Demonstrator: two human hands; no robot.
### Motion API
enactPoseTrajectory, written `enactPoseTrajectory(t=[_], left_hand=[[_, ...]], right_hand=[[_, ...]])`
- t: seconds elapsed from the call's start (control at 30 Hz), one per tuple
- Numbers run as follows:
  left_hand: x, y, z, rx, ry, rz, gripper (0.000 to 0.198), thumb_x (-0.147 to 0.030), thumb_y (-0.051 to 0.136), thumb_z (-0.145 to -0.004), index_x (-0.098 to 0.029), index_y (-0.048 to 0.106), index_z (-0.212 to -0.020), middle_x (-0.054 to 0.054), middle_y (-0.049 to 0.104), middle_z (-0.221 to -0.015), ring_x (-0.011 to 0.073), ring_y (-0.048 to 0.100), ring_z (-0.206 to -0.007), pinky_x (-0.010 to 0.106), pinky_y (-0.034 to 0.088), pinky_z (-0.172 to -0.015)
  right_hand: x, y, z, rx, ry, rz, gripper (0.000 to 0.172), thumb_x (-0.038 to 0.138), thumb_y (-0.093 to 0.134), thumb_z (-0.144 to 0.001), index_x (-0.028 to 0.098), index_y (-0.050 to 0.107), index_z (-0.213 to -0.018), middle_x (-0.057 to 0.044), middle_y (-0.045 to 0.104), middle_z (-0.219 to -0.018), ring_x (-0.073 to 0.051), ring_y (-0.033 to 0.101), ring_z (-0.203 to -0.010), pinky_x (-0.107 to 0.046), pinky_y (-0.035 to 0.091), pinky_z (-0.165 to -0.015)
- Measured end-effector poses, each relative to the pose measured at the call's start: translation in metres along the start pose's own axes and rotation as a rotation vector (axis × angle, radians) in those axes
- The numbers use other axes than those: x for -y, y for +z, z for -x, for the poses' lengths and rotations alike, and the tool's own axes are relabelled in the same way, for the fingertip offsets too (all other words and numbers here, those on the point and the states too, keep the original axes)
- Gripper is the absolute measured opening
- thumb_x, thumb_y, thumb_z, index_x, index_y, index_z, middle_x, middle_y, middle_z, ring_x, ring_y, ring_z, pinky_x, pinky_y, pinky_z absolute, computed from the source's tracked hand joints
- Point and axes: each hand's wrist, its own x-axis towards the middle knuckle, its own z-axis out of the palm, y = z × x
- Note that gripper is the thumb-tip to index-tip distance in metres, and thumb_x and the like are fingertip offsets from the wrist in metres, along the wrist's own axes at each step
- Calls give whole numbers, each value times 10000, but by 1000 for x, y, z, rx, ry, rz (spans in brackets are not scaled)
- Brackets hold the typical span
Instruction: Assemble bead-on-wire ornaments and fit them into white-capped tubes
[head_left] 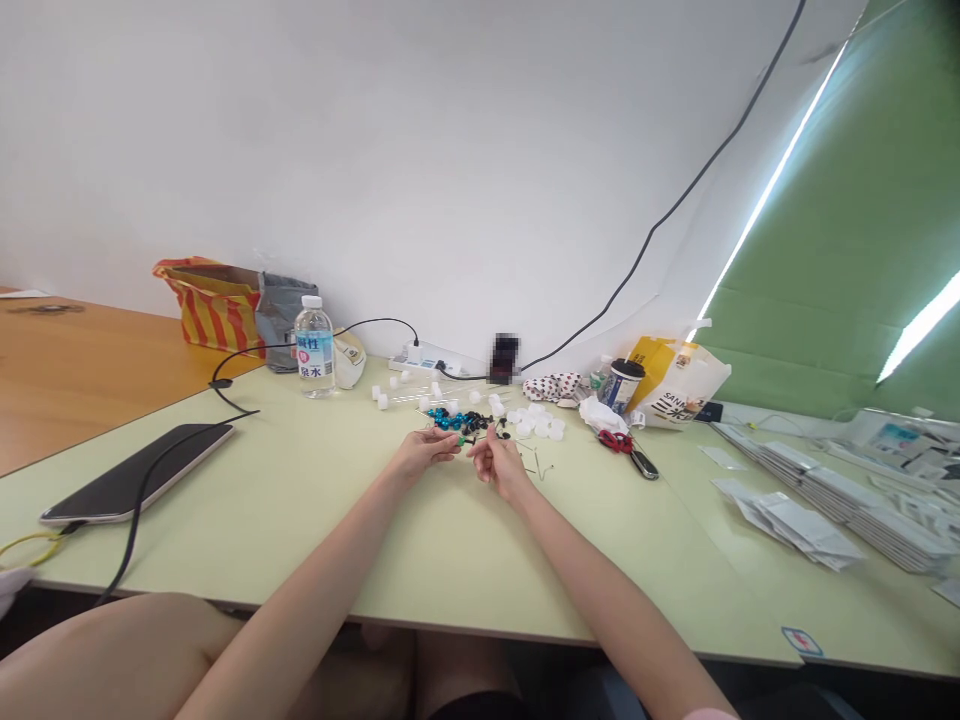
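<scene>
My left hand (426, 454) pinches a small green part (460, 441) between thumb and fingertips. Facing it across a narrow gap, my right hand (498, 464) is closed, its fingers curled and thumb raised; what it holds is too small to make out. A small dark piece (471, 441) shows between the two hands. Just beyond them lie shiny blue parts (445, 419) and small black parts (475, 421) in a loose pile. White plastic caps (541, 420) are clustered behind my right hand, and thin bent metal wires (541, 466) lie to its right.
Clear tubes with white ends (411, 398) lie at the back. A water bottle (313, 348) and tablet (142, 472) with a cable are on the left. Right are red-handled scissors (616, 440), a lidded cup (624, 385), a bag (686, 385) and white packets (787, 520).
</scene>
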Motion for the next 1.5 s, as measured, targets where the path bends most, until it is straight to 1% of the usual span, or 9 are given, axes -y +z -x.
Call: enactPoseTrajectory(t=[0.13, 0.3, 0.63, 0.8, 0.97, 1.1, 1.2, 1.4, 1.5], left_hand=[[0, -1, -1, -13, 9, 30, 317, -313, 811, -487, -112, 647, -668, 48, 667, -694, 159, 644, -703, 290, 510, -735], [0, 0, 1, -33, 34, 51, 324, -299, 821, -462, -110, 645, -658, 49, 671, -682, 171, 650, -705, 324, 513, -776], [1, -2, -1, -26, 10, 42, 327, -304, 817, -472, -111, 646, -673, 65, 689, -711, 166, 652, -691, 310, 519, -753], [2, 1, -1, -8, 2, 20, 335, -306, 817, -473, -102, 648, -679, 57, 680, -698, 155, 647, -668, 313, 520, -754], [1, -2, -1, -26, 10, 57, 317, -298, 818, -480, -109, 643, -664, 47, 675, -683, 156, 652, -686, 302, 518, -766], [2, -3, -2, -45, 0, 39, 322, -296, 817, -484, -106, 640, -675, 53, 678, -679, 157, 652, -683, 305, 520, -758], [4, -3, -3, -33, -3, 28, 335, -307, 815, -484, -106, 640, -685, 61, 683, -695, 160, 652, -681, 314, 520, -762], [5, -5, -5, -36, 16, 43, 327, -309, 810, -498, -106, 641, -691, 60, 677, -694, 162, 654, -695, 297, 522, -752], [5, -6, -6, -47, 11, 37, 316, -302, 810, -499, -105, 641, -680, 58, 677, -683, 157, 652, -678, 294, 522, -746]], right_hand=[[3, 4, 2, -89, -76, 26, 515, 624, 544, -689, 175, 608, -933, 18, 557, -578, -60, 440, -374, -173, 302, -333], [0, 4, 3, 12, 3, 118, 529, 640, 510, -697, 130, 632, -760, -9, 545, -581, -67, 449, -398, -185, 314, -339], [3, 8, 6, 0, -121, 143, 457, 556, 546, -717, 193, 611, -987, 32, 531, -612, -40, 388, -358, -174, 254, -323], [1, 4, 4, -43, -55, 172, 458, 559, 550, -704, 183, 612, -959, 35, 540, -585, -31, 351, -326, -170, 191, -306], [0, 5, 5, -1, -37, 160, 437, 561, 561, -692, 143, 641, -789, 28, 517, -535, -26, 317, -323, -177, 164, -309], [4, 5, 6, -25, -117, 77, 416, 528, 569, -705, 165, 645, -895, 33, 525, -561, -28, 330, -337, -176, 193, -326], [3, 3, 4, -40, -67, 82, 446, 534, 570, -696, 182, 625, -965, 40, 533, -557, -32, 330, -319, -175, 170, -317], [-4, 4, 2, -4, -21, 103, 415, 533, 591, -674, 144, 643, -810, 36, 512, -529, -22, 296, -317, -179, 136, -310], [-2, 6, 5, -5, -49, 71, 415, 515, 586, -687, 170, 641, -910, 40, 516, -547, -28, 322, -331, -176, 175, -315]])
